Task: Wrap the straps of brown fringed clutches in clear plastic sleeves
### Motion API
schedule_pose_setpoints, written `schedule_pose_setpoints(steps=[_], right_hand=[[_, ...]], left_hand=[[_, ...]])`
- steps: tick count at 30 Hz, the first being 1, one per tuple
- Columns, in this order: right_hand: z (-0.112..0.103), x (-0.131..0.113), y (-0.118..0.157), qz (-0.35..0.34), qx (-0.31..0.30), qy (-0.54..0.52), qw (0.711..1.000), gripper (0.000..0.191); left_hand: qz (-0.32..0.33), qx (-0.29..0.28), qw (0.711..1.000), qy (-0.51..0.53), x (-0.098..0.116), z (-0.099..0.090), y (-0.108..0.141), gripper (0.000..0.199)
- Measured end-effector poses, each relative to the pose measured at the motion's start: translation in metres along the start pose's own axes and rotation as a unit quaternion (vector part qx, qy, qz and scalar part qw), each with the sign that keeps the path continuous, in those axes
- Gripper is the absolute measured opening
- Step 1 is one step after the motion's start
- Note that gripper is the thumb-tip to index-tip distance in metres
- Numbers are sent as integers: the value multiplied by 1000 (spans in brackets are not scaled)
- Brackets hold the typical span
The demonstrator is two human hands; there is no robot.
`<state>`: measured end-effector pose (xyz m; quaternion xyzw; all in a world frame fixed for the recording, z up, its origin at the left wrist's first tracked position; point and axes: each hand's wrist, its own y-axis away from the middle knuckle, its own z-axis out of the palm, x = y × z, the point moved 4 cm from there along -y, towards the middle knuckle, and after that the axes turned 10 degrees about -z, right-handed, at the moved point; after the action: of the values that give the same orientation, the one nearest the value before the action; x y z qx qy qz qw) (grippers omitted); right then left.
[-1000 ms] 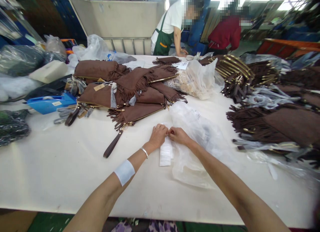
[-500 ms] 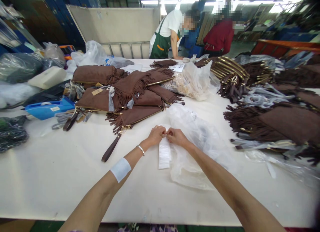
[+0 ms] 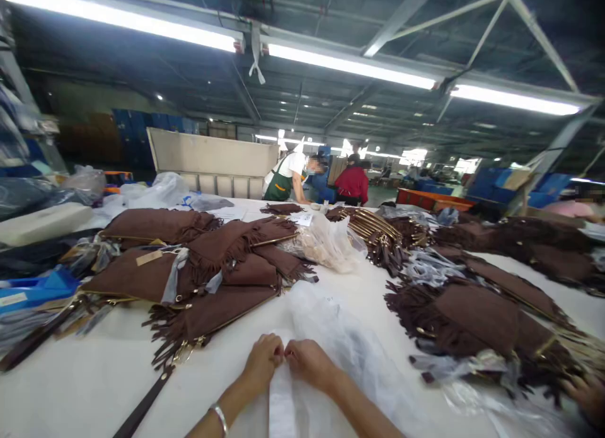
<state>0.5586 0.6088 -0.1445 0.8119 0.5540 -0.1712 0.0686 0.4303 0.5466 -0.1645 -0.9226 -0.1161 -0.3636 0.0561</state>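
My left hand (image 3: 263, 360) and my right hand (image 3: 309, 361) meet at the lower middle of the view, fingers pinched at the top of a narrow white strip (image 3: 282, 400). What lies between the fingertips is too small to make out. The strip hangs down below the hands on the white table. A crumpled clear plastic bag (image 3: 340, 337) spreads beside and under my right forearm. Left of my hands lies a pile of brown fringed bags (image 3: 227, 312) with gold zippers, a tag and a dark wrist strap (image 3: 144, 403).
More brown fringed bags (image 3: 477, 318) lie at the right, where another person's hand (image 3: 586, 391) shows at the edge. A filled plastic bag (image 3: 326, 242) stands mid-table. A blue container (image 3: 38, 290) sits at left. Two people stand beyond the table.
The view has tilted up, showing more ceiling, and my hands appear lower in it. Both still pinch at the strip's top. Another person's hand has appeared at the right edge.
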Motion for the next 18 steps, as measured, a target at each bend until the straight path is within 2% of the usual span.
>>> schedule_pose_setpoints(steps=[5,11,18], right_hand=[[4,-5,0,-8,-41,78,996,25],[10,-7,0,8,-1,87,996,23],[13,-2,1,52,34,65,996,23]], left_hand=[[-15,-16,999,-33,2,3,2,19],[-9,0,999,-33,-1,6,0,18],[8,-10,1000,0,1,3,3,16]])
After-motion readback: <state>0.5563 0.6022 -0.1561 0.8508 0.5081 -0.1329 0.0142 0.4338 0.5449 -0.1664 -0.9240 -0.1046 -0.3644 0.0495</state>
